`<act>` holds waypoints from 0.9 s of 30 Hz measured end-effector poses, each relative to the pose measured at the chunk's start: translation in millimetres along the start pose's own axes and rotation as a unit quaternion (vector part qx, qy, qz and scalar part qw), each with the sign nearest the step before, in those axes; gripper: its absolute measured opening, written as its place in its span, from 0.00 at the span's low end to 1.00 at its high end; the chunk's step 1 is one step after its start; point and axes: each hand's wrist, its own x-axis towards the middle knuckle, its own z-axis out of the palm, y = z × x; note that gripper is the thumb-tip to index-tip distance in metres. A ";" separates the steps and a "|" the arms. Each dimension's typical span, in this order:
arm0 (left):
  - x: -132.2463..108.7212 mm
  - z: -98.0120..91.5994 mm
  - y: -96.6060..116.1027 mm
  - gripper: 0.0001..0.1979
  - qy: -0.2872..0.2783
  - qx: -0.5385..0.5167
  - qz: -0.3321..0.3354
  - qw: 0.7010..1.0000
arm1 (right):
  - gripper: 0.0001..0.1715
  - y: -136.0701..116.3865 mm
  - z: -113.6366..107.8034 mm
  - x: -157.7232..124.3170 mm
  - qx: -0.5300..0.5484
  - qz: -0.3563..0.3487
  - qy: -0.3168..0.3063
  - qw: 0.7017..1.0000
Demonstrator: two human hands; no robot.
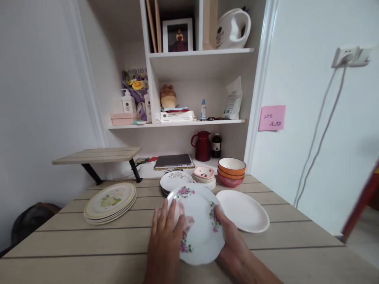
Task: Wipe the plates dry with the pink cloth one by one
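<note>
Here — right hand (233, 245) gripping floral plate (204, 228) by edge; left hand (165, 232) outspread over pink cloth (188, 224).

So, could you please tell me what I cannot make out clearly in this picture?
In the head view:
- pink cloth: partly covered by the left hand
- right hand: most fingers hidden behind the flowered plate
- rear plate stack: front part blocked by the flowered plate
- pink note: lower writing too small to read
- red object: cut off by the right edge
</note>
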 end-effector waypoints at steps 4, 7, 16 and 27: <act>-15.0 8.4 11.8 0.22 0.059 -0.035 0.085 0.994 | 0.29 -4.9 -3.7 2.6 -0.011 -0.026 -0.025 0.999; -18.2 16.5 22.2 0.22 0.067 -0.074 0.141 0.985 | 0.30 -2.4 -4.1 1.7 -0.034 -0.012 -0.061 0.997; 19.1 35.5 29.3 0.30 -0.054 -0.170 0.008 0.984 | 0.34 16.2 3.8 -2.2 -0.012 0.036 -0.085 0.996; 7.3 10.9 43.4 0.25 -0.051 -0.180 0.161 0.969 | 0.36 -6.6 -3.6 -1.0 -0.003 0.034 -0.077 0.996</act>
